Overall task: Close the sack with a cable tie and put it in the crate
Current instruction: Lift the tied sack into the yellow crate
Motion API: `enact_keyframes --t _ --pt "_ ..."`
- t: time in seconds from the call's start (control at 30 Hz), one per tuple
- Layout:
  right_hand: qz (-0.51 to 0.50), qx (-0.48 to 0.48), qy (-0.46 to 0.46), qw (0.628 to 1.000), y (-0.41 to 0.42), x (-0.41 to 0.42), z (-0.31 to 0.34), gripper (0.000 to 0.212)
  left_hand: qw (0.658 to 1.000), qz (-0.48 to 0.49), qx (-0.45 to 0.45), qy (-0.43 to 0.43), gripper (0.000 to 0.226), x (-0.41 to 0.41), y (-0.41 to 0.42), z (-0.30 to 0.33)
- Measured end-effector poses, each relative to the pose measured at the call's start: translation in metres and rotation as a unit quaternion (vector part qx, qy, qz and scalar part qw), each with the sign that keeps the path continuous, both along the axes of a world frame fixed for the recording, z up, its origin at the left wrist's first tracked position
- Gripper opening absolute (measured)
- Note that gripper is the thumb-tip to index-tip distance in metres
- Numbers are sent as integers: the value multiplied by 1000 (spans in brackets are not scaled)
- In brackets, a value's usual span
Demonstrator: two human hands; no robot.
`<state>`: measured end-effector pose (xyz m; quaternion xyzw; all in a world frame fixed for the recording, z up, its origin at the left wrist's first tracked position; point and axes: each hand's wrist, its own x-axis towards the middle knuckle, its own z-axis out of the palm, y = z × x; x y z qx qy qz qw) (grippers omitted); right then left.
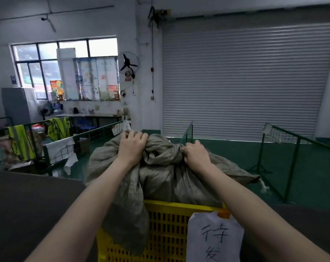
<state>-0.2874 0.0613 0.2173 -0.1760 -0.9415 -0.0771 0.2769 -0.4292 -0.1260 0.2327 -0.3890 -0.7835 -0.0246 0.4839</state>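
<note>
Sack [166, 167]: lower part hidden inside crate [160, 233]; neck hidden under fists, cable tie not discernible. Left hand [131, 146] and right hand [195, 154]: fingertips buried in cloth. Crate base cut off by bottom edge. Paper label [215, 237]: 2 handwritten characters, lower 1 cut off. Wall posters [96, 78] too blurred to read.

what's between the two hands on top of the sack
In the head view, only bunched sack fabric spans between the left hand and right hand; no cable tie shows.

Single head-worn wide view, forward and slightly down, close over the crate [166, 224], perhaps tilted.
</note>
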Motion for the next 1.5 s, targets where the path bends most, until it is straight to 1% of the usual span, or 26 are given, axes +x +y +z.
enact_keyframes --t 0.1,0.17,0.2,0.23,0.3,0.37,0.43,0.47,0.5,0.53,0.6,0.7,0.8,0.9,1.0,1.03,1.13,1.2,1.23,1.27,1.3,1.33,1.37,1.43,1.47,1.5 --pt "-33 -37 -84 995 5 5 -29 20 992 18 -101 -71 26 -5 3 -41" --pt "-49 -95 -150 983 9 8 -48 19 978 22 -173 -112 31 -3 3 -71" --pt "-48 -131 -166 976 11 9 -56 16 973 27 -184 -139 35 -1 2 -81" --pt "-39 -163 -165 972 14 11 -61 14 970 36 -176 -166 38 2 2 -86" --pt "-17 -207 -150 967 17 15 -63 19 966 53 -164 -193 44 3 4 -82" --pt "-5 -240 -142 960 17 19 -59 28 957 57 -173 -227 58 2 4 -71" --pt "8 -284 -128 950 15 26 -54 44 935 42 -169 -309 69 4 -1 -57" --pt "16 -309 -111 944 13 29 -51 52 924 42 -168 -340 70 6 -2 -49" --pt "29 -334 -87 938 9 35 -51 58 917 52 -176 -354 67 10 -3 -44" --pt "41 -352 -56 934 5 41 -50 59 914 62 -184 -358 62 15 -3 -36" --pt "61 -380 10 923 -4 50 -52 54 904 63 -185 -379 49 26 2 -21" --pt "72 -459 79 882 -19 64 -50 49 866 48 -180 -464 43 36 12 -5" --pt "88 -548 92 827 -33 74 -46 56 828 31 -143 -541 40 35 16 -1" --pt "105 -616 72 778 -42 79 -45 72 794 26 -118 -596 40 32 16 5" --pt "124 -640 57 757 -55 73 -45 86 780 23 -101 -618 44 34 17 21" --pt "133 -653 47 744 -61 70 -44 92 777 18 -89 -623 46 36 18 28" --pt "158 -720 -9 676 -79 56 -43 124 769 0 -44 -638 50 42 23 41" --pt "170 -752 -16 636 -89 50 -41 136 758 -31 -1 -652 51 47 28 43" --pt "171 -762 -1 624 -93 48 -40 136 753 -42 20 -657 51 51 30 42" --pt "169 -767 20 618 -95 47 -39 132 745 -49 41 -664 49 54 32 40" --pt "158 -764 45 623 -96 48 -37 124 738 -49 62 -671 47 56 34 38" --pt "143 -757 68 633 -97 48 -36 113 723 -55 88 -683 43 56 35 36" --pt "127 -749 86 644 -96 50 -34 100 690 -73 124 -710 38 54 37 33" --pt "107 -731 99 666 -89 55 -28 70 600 -112 198 -767 24 53 36 28" --pt "103 -719 100 679 -84 58 -21 54 564 -121 225 -785 19 53 34 29" --pt "99 -704 99 696 -78 61 -13 42 544 -122 245 -793 20 52 34 29"
